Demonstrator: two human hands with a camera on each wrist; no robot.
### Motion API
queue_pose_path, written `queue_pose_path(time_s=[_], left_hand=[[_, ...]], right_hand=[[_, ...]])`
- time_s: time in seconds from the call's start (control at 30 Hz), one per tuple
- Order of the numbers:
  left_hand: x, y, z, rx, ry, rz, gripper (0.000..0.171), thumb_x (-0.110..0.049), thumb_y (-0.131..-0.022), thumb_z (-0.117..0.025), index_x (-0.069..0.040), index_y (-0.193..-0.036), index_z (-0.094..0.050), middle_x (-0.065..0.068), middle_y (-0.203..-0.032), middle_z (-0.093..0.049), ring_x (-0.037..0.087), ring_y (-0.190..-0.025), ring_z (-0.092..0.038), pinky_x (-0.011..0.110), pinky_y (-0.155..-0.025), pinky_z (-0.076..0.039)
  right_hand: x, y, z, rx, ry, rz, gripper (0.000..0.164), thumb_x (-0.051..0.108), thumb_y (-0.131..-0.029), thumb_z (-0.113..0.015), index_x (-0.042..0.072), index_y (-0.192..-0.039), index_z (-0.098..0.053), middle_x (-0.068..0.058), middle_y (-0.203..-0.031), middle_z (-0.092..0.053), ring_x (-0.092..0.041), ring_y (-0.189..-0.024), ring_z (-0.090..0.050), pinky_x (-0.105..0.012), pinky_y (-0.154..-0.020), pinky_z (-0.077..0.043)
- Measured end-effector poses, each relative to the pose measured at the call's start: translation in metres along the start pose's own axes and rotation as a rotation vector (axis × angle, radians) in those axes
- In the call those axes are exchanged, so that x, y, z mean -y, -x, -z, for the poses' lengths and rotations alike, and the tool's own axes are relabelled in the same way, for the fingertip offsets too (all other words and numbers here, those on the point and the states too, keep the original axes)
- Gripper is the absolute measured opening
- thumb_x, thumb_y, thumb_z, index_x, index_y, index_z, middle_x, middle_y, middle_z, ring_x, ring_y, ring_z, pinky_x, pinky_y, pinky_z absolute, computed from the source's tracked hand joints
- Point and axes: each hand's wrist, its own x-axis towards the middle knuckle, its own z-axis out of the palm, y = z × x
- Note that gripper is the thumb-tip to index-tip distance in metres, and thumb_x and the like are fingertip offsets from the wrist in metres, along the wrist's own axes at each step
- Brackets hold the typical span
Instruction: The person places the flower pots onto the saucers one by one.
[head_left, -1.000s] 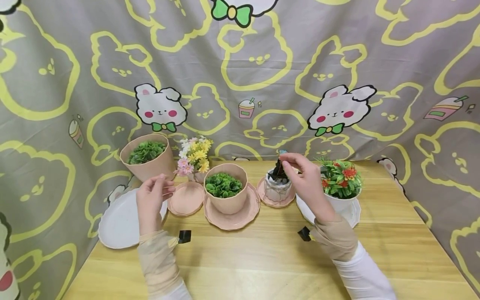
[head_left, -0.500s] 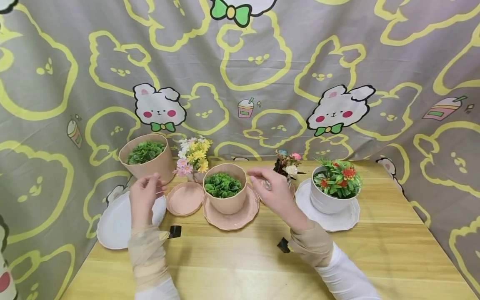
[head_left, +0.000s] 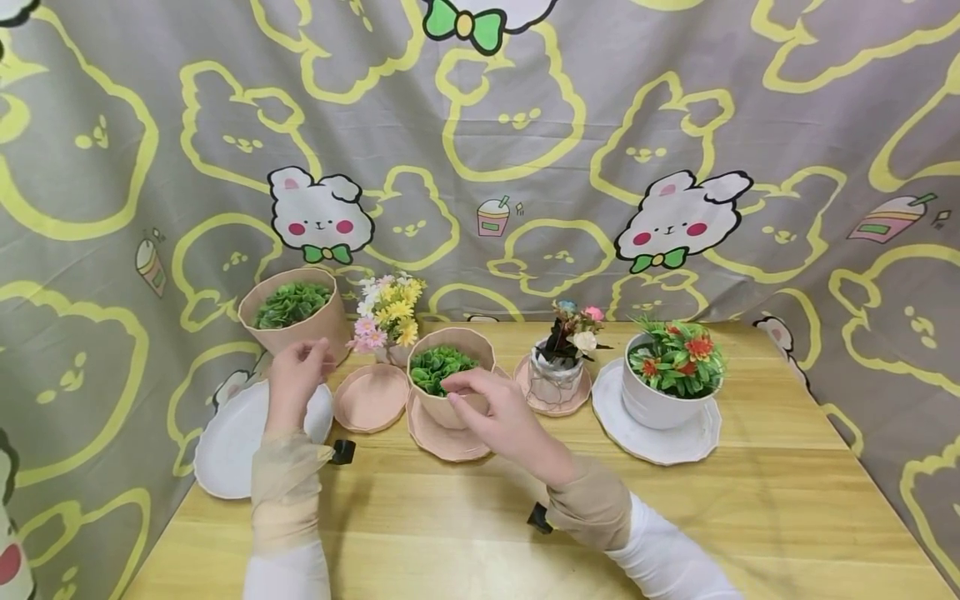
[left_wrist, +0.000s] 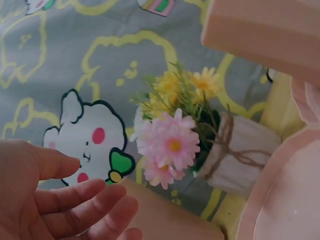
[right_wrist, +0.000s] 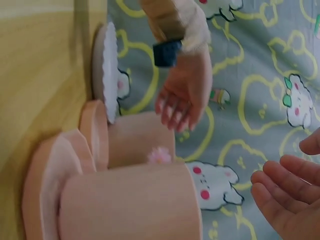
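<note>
Left grip (head_left: 294, 379): my fingers relaxed, holding nothing, near the back-left planter (head_left: 318, 326)
Right grip (head_left: 497, 417): loosely curved, holding nothing, above the middle planter (head_left: 431, 407)

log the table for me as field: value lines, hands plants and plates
left hand: holds nothing, near large pot
right hand: holds nothing, above middle pot
greenery: in large pot and middle pot
pink plate: under middle pot
daisies: in twine-tied pot
roses: in small pot on saucer
red flowers: in white pot on right plate
left plate: white
</note>
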Motion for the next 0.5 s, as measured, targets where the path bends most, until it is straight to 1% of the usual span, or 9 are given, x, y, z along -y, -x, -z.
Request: queue_pose_path(time_s=[0.07,0.17,0.2,0.27,0.4,0.5], left_hand=[[0.0,-0.003,0.0,0.022,-0.024,-0.007,0.049,-0.04,-0.102,-0.042,0.0,-0.126,-0.057,0.023,-0.118,-0.065,0.025,-0.096,-0.069,0.029,-0.081,-0.056],[0.001,-0.01,-0.001,0.044,-0.069,-0.031,0.049,-0.038,-0.102,-0.041,0.001,-0.127,-0.057,0.024,-0.12,-0.065,0.034,-0.107,-0.066,0.026,-0.079,-0.055],[0.002,-0.013,-0.001,0.049,-0.084,-0.04,0.049,-0.038,-0.102,-0.042,0.002,-0.127,-0.057,0.024,-0.12,-0.065,0.035,-0.108,-0.066,0.023,-0.077,-0.054],[0.004,-0.017,-0.003,0.059,-0.111,-0.071,0.048,-0.036,-0.102,-0.043,0.003,-0.125,-0.059,0.024,-0.119,-0.065,0.036,-0.107,-0.066,0.022,-0.075,-0.052],[0.008,-0.026,-0.004,0.105,-0.134,-0.115,0.045,-0.031,-0.102,-0.043,0.004,-0.128,-0.058,0.026,-0.124,-0.062,0.037,-0.109,-0.064,0.028,-0.08,-0.052],[0.01,-0.031,-0.006,0.142,-0.149,-0.135,0.044,-0.028,-0.102,-0.042,0.004,-0.129,-0.056,0.027,-0.125,-0.061,0.036,-0.109,-0.062,0.032,-0.082,-0.051]], right_hand=[[0.001,0.001,-0.006,0.025,-0.002,0.003,0.017,0.013,-0.093,-0.063,0.009,-0.109,-0.07,-0.003,-0.105,-0.072,-0.015,-0.099,-0.067,-0.028,-0.09,-0.054],[0.003,0.003,-0.015,0.066,-0.03,0.019,0.018,0.011,-0.093,-0.063,0.006,-0.109,-0.069,-0.006,-0.107,-0.072,-0.017,-0.1,-0.068,-0.026,-0.092,-0.054],[0.003,0.004,-0.019,0.083,-0.055,0.021,0.018,0.011,-0.093,-0.062,0.005,-0.109,-0.069,-0.009,-0.107,-0.072,-0.018,-0.099,-0.069,-0.024,-0.089,-0.056],[0.003,0.005,-0.026,0.117,-0.096,0.022,0.019,0.008,-0.093,-0.06,0.003,-0.11,-0.068,-0.012,-0.108,-0.072,-0.02,-0.099,-0.069,-0.023,-0.09,-0.056],[0.002,0.008,-0.041,0.187,-0.161,-0.028,0.019,0.009,-0.094,-0.059,0.004,-0.11,-0.068,-0.012,-0.105,-0.072,-0.016,-0.096,-0.069,-0.02,-0.087,-0.056],[-0.002,0.01,-0.054,0.235,-0.2,-0.113,0.018,0.014,-0.095,-0.06,0.005,-0.109,-0.069,-0.009,-0.1,-0.072,-0.01,-0.089,-0.067,-0.016,-0.081,-0.055]])
